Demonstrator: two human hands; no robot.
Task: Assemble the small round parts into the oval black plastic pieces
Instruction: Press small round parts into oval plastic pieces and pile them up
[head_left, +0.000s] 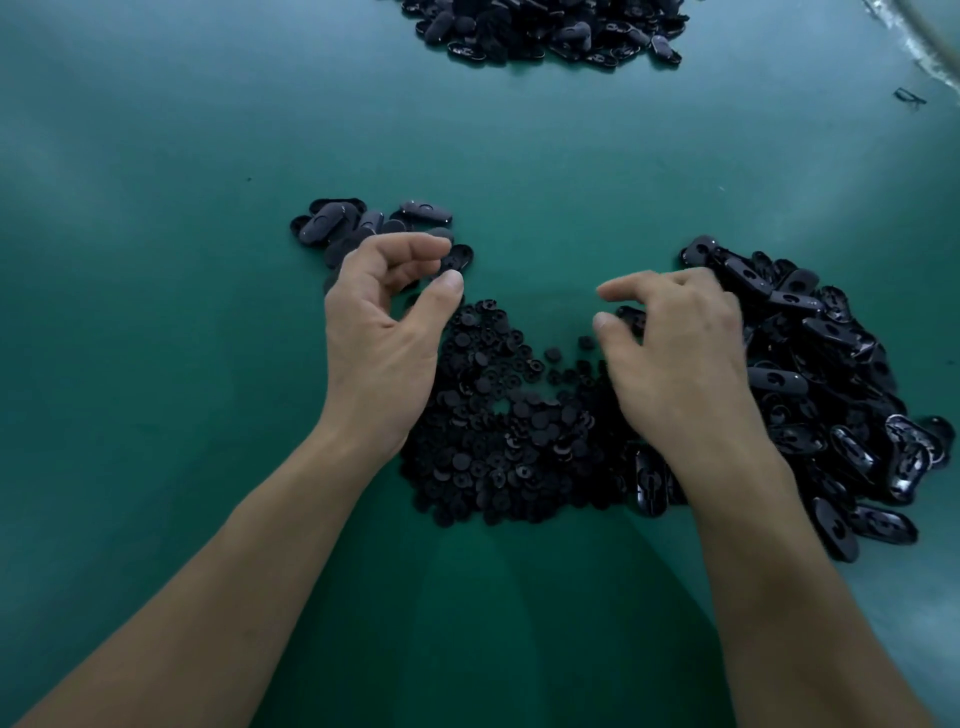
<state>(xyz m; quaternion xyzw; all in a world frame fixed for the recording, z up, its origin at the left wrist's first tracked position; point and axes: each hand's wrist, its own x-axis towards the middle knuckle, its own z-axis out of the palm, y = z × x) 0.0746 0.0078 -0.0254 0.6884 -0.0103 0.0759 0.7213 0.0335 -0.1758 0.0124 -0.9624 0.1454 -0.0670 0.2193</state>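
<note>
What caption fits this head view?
Left hand and right hand over heaped small round black plastic parts, between piles of oval black plastic pieces on a green table.

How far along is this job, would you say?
Done, it seems: a small pile of oval pieces beyond the left hand, perhaps also the far heap. In hand: nothing plainly; the right hand reaches at the big oval pile. Left: most of it, judging by that pile and the round parts.
</note>
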